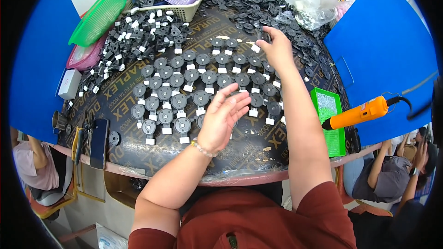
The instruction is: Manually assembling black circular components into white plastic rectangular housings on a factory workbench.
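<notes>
Currently, head view: your right hand (278,48), at the far side of the rows, appears to have thumb and fingers closed around a black disc part (263,36). That part sits between the laid-out discs (182,124) and the pile of loose black pieces (249,6). Your left hand (224,114) is open, fingers extended above the rows, no object visible in it; contact underneath: cannot tell.

Risks, judged: (1) discs are crowded, so a low left wrist or its bracelet (203,147) could knock some askew. (2) A slipped grip could lose your part among the loose pieces. (3) Swinging your right forearm outward could bump the orange power screwdriver (360,112) or green tray (342,133), scattering its contents.
</notes>
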`<action>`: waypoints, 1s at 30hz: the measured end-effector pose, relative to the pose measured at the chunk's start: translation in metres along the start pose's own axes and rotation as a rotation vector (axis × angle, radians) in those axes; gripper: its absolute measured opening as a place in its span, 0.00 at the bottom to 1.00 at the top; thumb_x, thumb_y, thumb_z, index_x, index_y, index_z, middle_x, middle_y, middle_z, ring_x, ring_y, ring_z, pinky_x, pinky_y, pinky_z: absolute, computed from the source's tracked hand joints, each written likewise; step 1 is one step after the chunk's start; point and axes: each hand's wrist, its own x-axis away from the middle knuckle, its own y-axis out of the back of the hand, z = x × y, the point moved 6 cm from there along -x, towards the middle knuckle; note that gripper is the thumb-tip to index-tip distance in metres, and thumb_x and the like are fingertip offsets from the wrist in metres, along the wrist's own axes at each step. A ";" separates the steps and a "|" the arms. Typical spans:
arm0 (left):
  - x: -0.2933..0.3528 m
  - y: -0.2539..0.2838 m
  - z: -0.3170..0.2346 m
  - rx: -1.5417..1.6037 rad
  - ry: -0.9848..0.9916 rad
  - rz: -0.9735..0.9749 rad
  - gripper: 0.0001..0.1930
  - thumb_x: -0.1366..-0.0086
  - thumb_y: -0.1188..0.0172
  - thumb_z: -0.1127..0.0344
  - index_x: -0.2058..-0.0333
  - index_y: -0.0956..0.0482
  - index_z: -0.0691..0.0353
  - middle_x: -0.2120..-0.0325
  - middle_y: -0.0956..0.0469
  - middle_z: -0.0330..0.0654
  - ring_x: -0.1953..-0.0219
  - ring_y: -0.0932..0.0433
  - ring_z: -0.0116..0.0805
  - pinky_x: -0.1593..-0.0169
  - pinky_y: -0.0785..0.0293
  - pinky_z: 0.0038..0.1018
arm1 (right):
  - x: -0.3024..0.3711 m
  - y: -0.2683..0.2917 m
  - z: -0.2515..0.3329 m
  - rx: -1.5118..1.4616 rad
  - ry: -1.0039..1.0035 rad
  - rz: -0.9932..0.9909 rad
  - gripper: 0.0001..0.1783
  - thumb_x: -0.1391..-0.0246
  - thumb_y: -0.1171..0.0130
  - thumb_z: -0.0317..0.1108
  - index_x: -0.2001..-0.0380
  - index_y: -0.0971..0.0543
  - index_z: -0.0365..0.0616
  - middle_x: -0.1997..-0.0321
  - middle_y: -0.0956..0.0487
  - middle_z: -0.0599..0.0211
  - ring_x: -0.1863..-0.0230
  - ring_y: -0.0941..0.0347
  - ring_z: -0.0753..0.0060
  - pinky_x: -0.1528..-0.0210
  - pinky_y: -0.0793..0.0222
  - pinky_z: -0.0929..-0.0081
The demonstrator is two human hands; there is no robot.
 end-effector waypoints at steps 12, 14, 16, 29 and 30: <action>0.017 -0.019 -0.008 -0.115 -0.088 0.034 0.14 0.30 0.49 0.71 0.47 0.29 0.64 0.51 0.25 0.42 0.52 0.24 0.31 0.49 0.26 0.28 | -0.036 -0.103 -0.097 -0.224 -0.078 0.443 0.39 0.57 0.27 0.39 0.42 0.27 0.38 0.43 0.22 0.50 0.43 0.25 0.56 0.42 0.31 0.66; 0.047 -0.046 -0.035 -0.165 -0.101 0.222 0.14 0.30 0.48 0.69 0.47 0.28 0.63 0.47 0.28 0.42 0.47 0.27 0.32 0.45 0.28 0.29 | -0.029 -0.089 -0.048 -0.121 -0.136 0.398 0.34 0.53 0.29 0.40 0.43 0.26 0.38 0.44 0.22 0.50 0.43 0.25 0.55 0.41 0.32 0.65; 0.071 -0.077 -0.068 -0.446 -0.269 0.442 0.13 0.32 0.45 0.71 0.49 0.24 0.63 0.44 0.30 0.45 0.43 0.30 0.34 0.41 0.33 0.33 | -0.034 -0.065 -0.067 -0.117 -0.111 0.172 0.29 0.51 0.32 0.41 0.46 0.23 0.40 0.45 0.21 0.51 0.44 0.24 0.57 0.44 0.30 0.66; 0.047 0.293 -0.335 -2.159 -0.280 -1.096 0.36 0.46 0.32 0.43 0.46 0.27 0.64 0.53 0.27 0.65 0.50 0.25 0.61 0.48 0.26 0.45 | 0.119 0.058 0.088 -0.165 0.162 0.102 0.16 0.49 0.37 0.26 0.56 0.21 0.37 0.49 0.21 0.53 0.47 0.24 0.55 0.45 0.30 0.67; 0.049 0.319 -0.341 -2.136 -0.152 -1.055 0.37 0.47 0.31 0.43 0.46 0.25 0.65 0.52 0.25 0.65 0.49 0.25 0.60 0.47 0.27 0.45 | 0.130 0.066 0.081 -0.171 0.121 0.117 0.15 0.49 0.38 0.25 0.56 0.21 0.37 0.49 0.21 0.53 0.49 0.23 0.56 0.47 0.29 0.68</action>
